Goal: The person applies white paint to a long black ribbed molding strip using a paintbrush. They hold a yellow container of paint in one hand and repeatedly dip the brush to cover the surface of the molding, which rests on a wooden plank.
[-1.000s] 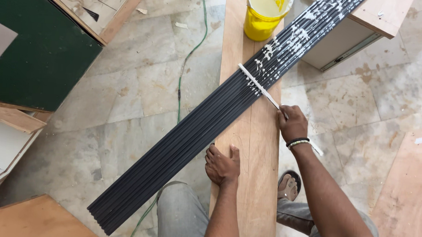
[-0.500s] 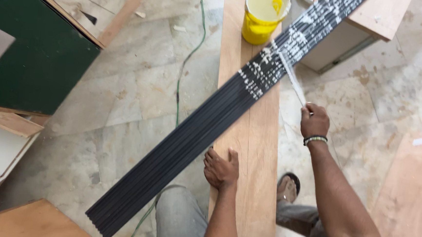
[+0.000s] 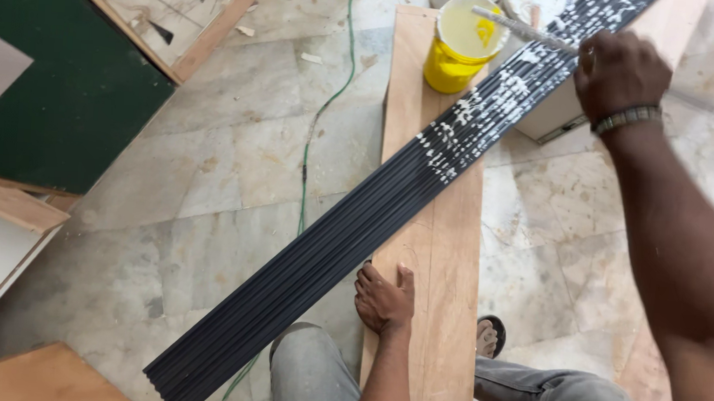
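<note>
A long black fluted panel [image 3: 320,256] lies diagonally across a wooden plank [image 3: 444,255], its upper part smeared with white glue [image 3: 478,117]. My left hand [image 3: 384,297] presses flat on the plank beside the panel's edge. My right hand [image 3: 617,72] is closed around a glue-coated brush [image 3: 520,29], whose tip reaches over a yellow tub [image 3: 461,46] of pale glue at the plank's far end.
A green cable [image 3: 305,164] runs along the marble floor left of the plank. A green board [image 3: 58,83] and wooden boards lie at the left. A white box [image 3: 556,114] supports the panel's far end. My knees and a sandalled foot [image 3: 489,337] are below.
My right hand lifted the brush off the panel's glued section and carried it up and away to the yellow tub. The camera moved closer. My left hand stayed on the plank.
</note>
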